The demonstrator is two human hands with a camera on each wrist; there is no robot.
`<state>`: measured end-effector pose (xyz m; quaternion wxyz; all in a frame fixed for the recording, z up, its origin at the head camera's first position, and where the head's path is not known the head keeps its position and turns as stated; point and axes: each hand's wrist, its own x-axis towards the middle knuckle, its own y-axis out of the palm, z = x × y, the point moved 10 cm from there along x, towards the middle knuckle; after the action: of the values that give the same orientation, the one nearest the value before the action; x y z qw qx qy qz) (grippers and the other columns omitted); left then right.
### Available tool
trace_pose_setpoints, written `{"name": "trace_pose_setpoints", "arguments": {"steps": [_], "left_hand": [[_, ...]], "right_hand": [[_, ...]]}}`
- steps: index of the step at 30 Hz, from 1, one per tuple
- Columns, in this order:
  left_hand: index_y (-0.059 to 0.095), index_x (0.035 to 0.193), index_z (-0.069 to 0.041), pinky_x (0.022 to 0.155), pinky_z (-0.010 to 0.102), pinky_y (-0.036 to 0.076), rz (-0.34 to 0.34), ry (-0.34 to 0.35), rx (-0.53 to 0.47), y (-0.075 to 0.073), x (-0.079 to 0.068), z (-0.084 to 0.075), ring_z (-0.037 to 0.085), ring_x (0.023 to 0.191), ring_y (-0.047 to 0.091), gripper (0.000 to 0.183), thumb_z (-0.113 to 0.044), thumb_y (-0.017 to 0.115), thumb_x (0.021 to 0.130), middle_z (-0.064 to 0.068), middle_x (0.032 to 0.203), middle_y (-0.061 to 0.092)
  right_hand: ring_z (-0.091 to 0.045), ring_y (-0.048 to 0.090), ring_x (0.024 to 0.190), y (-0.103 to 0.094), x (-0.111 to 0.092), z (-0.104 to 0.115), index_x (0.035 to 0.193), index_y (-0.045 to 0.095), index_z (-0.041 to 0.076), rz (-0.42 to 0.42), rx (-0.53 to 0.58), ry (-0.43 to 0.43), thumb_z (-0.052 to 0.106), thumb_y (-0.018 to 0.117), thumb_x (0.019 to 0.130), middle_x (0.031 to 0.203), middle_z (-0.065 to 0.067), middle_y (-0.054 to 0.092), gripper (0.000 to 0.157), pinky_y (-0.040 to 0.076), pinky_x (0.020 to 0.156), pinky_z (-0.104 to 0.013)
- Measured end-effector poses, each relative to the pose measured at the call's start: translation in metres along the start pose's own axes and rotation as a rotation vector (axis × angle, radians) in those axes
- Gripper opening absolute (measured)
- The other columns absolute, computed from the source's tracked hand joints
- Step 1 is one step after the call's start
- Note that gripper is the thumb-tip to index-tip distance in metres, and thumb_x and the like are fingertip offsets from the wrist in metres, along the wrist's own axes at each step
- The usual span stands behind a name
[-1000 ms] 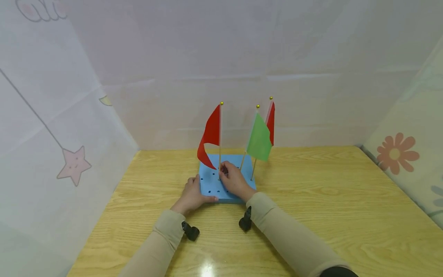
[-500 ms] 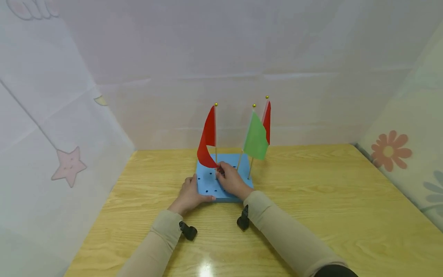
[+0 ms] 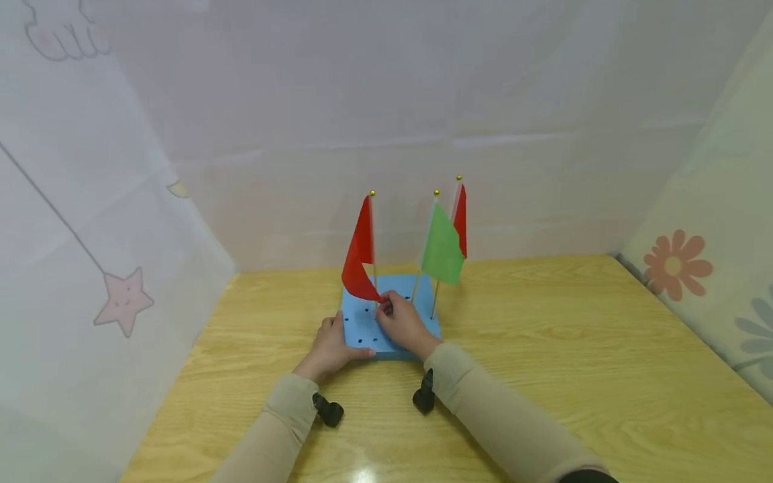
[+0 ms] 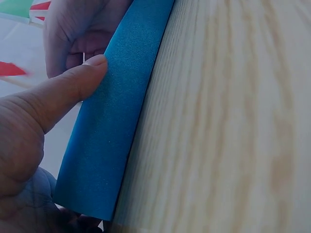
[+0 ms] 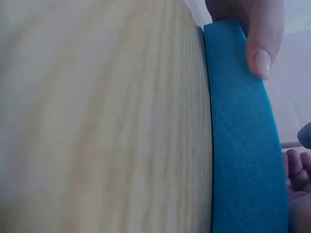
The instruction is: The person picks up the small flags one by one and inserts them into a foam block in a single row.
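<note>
A thick blue board (image 3: 357, 327) with small holes lies on the wooden table. At its near left corner my left hand (image 3: 331, 345) grips it, thumb along the front edge and fingers on the left side. My right hand (image 3: 407, 325) reaches over the board and pinches the lower stick of a red flag (image 3: 359, 258). The cloth's bottom corner meets those fingertips. The exact grip is partly hidden. In the left wrist view the thumb presses the upper front edge of the blue board (image 4: 104, 136); the right wrist view shows the same board (image 5: 245, 131) flat on the table.
A green flag (image 3: 443, 251) and a second red flag (image 3: 461, 221) stand in the board's right side, leaning a little right. A pale printed cloth (image 3: 513, 168) hangs behind the wooden table (image 3: 531, 335). Dark wrist cameras (image 3: 329, 410) hang from the cuffs.
The left red flag's lower cloth corner has shifted right, against the right fingertips. The whole head view has moved slightly. Both hands keep nearly the same place on the board.
</note>
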<state>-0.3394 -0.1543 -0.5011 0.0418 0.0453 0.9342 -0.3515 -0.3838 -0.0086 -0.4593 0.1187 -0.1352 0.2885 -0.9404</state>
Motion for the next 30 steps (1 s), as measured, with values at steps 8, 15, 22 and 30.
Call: {"name": "trace_pose_setpoints", "arguments": {"steps": [8, 15, 22, 30], "left_hand": [[0.021, 0.159, 0.012, 0.110, 0.058, 0.039, -0.012, 0.009, -0.008, -0.004, 0.001, 0.001, 0.045, 0.133, 0.041, 0.120, -0.039, 0.093, 0.077, 0.034, 0.152, 0.032], [0.021, 0.159, 0.011, 0.108, 0.057, 0.040, -0.014, 0.013, 0.018, -0.004, 0.007, 0.000, 0.043, 0.130, 0.042, 0.121, -0.041, 0.093, 0.076, 0.033, 0.148, 0.037], [0.019, 0.160, 0.009, 0.110, 0.057, 0.039, 0.005, 0.016, 0.015, -0.003, 0.005, -0.002, 0.042, 0.130, 0.042, 0.121, -0.041, 0.092, 0.077, 0.032, 0.149, 0.036], [0.017, 0.161, 0.008, 0.113, 0.057, 0.036, 0.017, -0.012, 0.026, -0.003, 0.004, -0.001, 0.044, 0.138, 0.038, 0.121, -0.041, 0.091, 0.079, 0.033, 0.154, 0.032]], "right_hand": [[-0.023, 0.062, 0.090, -0.005, -0.012, 0.001, 0.111, 0.065, -0.003, 0.029, 0.055, 0.062, 0.006, 0.064, 0.097, 0.096, -0.008, 0.067, 0.017, 0.054, 0.086, -0.042], [-0.017, 0.058, 0.085, -0.017, -0.026, -0.007, 0.116, 0.063, -0.005, 0.167, 0.142, 0.066, 0.005, 0.057, 0.101, 0.093, -0.006, 0.064, 0.019, 0.050, 0.080, -0.033], [-0.024, 0.061, 0.092, -0.045, -0.046, -0.015, 0.123, 0.056, -0.013, 0.304, 0.256, 0.051, 0.005, 0.052, 0.106, 0.102, -0.019, 0.062, 0.025, 0.055, 0.087, -0.041], [-0.021, 0.059, 0.092, -0.073, -0.071, -0.035, 0.124, 0.059, -0.010, 0.352, 0.179, 0.049, 0.010, 0.056, 0.105, 0.105, -0.015, 0.063, 0.028, 0.055, 0.083, -0.039]]}}
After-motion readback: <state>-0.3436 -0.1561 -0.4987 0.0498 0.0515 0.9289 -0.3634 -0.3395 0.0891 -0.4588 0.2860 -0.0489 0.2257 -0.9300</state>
